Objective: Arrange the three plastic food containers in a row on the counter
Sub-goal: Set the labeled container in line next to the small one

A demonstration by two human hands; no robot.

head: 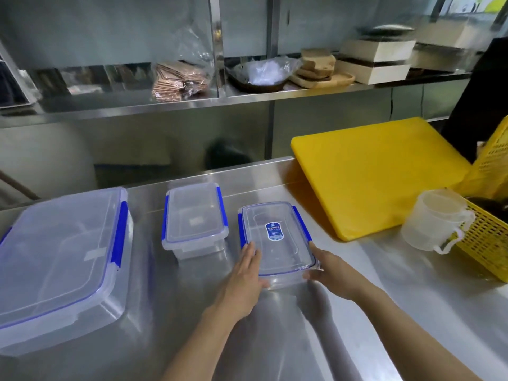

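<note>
Left hand (pixel 245 273) and right hand (pixel 331 272) grip the small clear blue-clipped plastic container (pixel 277 239) by its sides — apparently squaring it beside two others — on the steel counter (pixel 275 339).

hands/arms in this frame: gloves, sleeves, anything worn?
Both bare. Left hand and right hand have no gloves, and no rings, watch or bands show. Both forearms are uncovered all the way to the bottom edge of the frame, with no sleeve in view. No markings or cables show.
</note>
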